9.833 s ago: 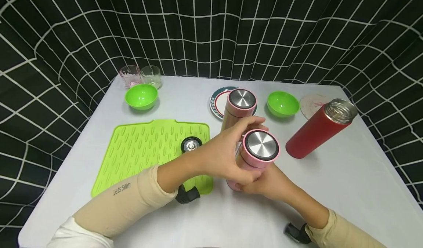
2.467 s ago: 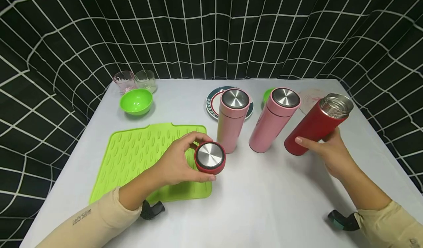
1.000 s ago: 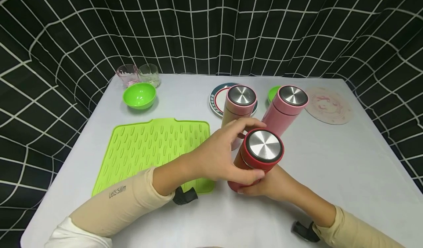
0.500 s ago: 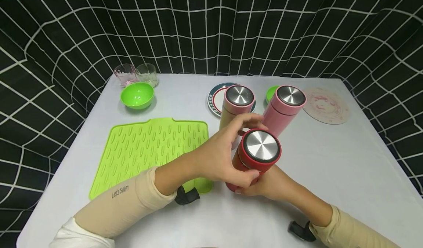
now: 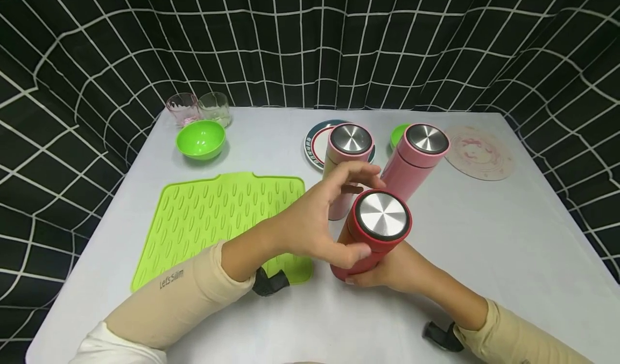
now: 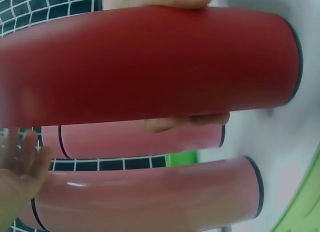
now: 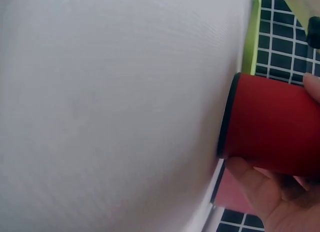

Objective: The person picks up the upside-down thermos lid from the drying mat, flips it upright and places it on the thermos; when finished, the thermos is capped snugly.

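Observation:
A red thermos flask [image 5: 375, 229] with a steel-topped lid [image 5: 382, 215] on it stands slightly tilted at the middle of the table. Low on its body, my right hand [image 5: 399, 270] grips it, with fingers and thumb curled round near the base [image 7: 250, 122]. My left hand [image 5: 319, 218] is spread beside the lid, fingers loosely bent and apart from it; the thumb is close to the flask's neck, and contact there cannot be told. Just behind stand two lidded pink thermos flasks, one [image 5: 339, 156] partly hidden by my left hand and another [image 5: 416, 162] to its right.
A green drying mat [image 5: 213, 218] lies at left. Behind it are a green bowl [image 5: 201, 140] and two glasses [image 5: 215, 108]. A patterned plate [image 5: 317, 143], a second green bowl [image 5: 398, 134], mostly hidden, and a pale round mat [image 5: 479, 153] lie at the back.
The pink flask I held now stands behind at right. The red flask came from the right to the middle, and its lid is now on. My left fingers have just loosened from the lid.

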`<state>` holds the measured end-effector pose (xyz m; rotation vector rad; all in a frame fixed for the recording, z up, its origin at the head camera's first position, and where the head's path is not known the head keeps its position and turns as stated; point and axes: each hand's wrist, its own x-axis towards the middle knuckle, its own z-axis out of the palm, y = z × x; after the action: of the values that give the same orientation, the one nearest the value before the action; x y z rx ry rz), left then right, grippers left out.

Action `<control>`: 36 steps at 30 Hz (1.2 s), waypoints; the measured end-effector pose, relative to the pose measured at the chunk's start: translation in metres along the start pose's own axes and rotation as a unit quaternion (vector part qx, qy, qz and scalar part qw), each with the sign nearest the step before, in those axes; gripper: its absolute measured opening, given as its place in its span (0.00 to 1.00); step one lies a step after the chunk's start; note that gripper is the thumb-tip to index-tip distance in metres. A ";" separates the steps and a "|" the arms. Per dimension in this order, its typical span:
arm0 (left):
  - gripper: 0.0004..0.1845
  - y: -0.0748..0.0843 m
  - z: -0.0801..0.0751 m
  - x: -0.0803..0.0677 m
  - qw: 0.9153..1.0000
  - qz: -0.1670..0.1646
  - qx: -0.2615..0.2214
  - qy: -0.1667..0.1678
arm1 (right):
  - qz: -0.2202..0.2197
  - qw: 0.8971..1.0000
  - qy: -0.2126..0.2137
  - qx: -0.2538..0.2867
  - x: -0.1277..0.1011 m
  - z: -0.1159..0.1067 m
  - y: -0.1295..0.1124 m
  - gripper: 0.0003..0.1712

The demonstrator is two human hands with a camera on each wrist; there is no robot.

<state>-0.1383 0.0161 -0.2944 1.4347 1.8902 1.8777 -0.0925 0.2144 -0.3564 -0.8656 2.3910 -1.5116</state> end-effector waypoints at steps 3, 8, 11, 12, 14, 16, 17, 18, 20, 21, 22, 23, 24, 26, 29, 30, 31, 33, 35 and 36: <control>0.40 0.001 -0.002 0.000 1.000 0.000 0.001 -0.005 | 0.005 1.000 0.001 0.003 0.003 0.000 -0.008 0.32; 0.41 0.002 -0.004 0.001 1.000 0.001 -0.011 -0.017 | 0.007 1.000 -0.004 0.003 0.006 0.000 -0.009 0.31; 0.42 0.003 -0.006 0.001 1.000 -0.005 0.003 -0.024 | 0.002 1.000 -0.008 0.003 0.009 0.001 -0.009 0.30; 0.42 0.004 -0.006 0.001 1.000 -0.007 0.006 -0.027 | 0.001 1.000 -0.008 0.003 0.009 0.001 -0.008 0.30; 0.43 0.005 -0.007 0.000 1.000 -0.009 0.006 -0.029 | -0.003 1.000 -0.010 0.008 0.011 0.001 -0.006 0.30; 0.43 0.005 -0.008 -0.001 1.000 -0.005 0.010 -0.026 | -0.004 1.000 -0.012 0.006 0.011 0.002 -0.001 0.30; 0.43 0.005 -0.007 -0.001 1.000 -0.003 0.008 -0.025 | -0.007 1.000 -0.013 0.006 0.011 0.002 0.003 0.30; 0.42 0.005 -0.006 -0.001 1.000 -0.002 0.008 -0.024 | -0.007 1.000 -0.012 0.003 0.010 0.003 0.008 0.30; 0.43 0.005 -0.004 -0.001 1.000 -0.004 0.003 -0.029 | -0.004 1.000 -0.009 -0.007 0.005 0.003 0.017 0.31; 0.44 0.005 -0.003 -0.001 0.999 -0.014 0.004 -0.034 | -0.005 1.000 -0.010 -0.013 0.003 0.003 0.021 0.31; 0.44 0.005 -0.001 -0.001 0.999 -0.022 0.005 -0.037 | -0.004 1.000 -0.010 -0.014 0.001 0.003 0.024 0.31; 0.44 0.005 0.000 -0.002 0.999 -0.029 0.010 -0.036 | -0.004 1.000 -0.011 -0.015 -0.001 0.003 0.026 0.30; 0.43 0.005 0.001 -0.002 0.998 -0.038 0.017 -0.036 | -0.004 1.000 -0.013 -0.014 -0.001 0.003 0.028 0.29; 0.42 0.006 0.004 -0.003 0.998 -0.049 0.019 -0.031 | -0.006 1.000 -0.017 -0.009 -0.003 0.003 0.030 0.28; 0.42 0.009 0.006 -0.003 0.998 -0.045 0.035 -0.021 | -0.005 1.000 -0.014 -0.018 -0.003 0.002 0.030 0.28; 0.42 0.011 0.006 -0.003 0.998 -0.045 0.033 -0.019 | -0.002 1.000 -0.012 -0.020 -0.003 0.002 0.030 0.28; 0.42 0.011 0.006 -0.003 0.998 -0.045 0.035 -0.017 | 0.002 1.000 -0.011 -0.021 -0.003 0.001 0.030 0.29; 0.41 0.013 0.006 -0.002 0.998 -0.051 0.033 -0.017 | 0.008 1.000 -0.007 -0.021 -0.003 0.002 0.029 0.30; 0.39 0.014 0.005 -0.002 0.998 -0.053 0.025 -0.019 | 0.007 1.000 -0.010 -0.008 -0.003 0.003 0.030 0.31; 0.40 0.014 0.005 -0.002 0.998 -0.054 0.023 -0.022 | 0.004 1.000 -0.010 -0.008 -0.004 0.004 0.030 0.31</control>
<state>-0.1268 0.0157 -0.2853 1.3453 1.9617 1.7512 -0.0988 0.2230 -0.3851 -0.8699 2.3932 -1.4768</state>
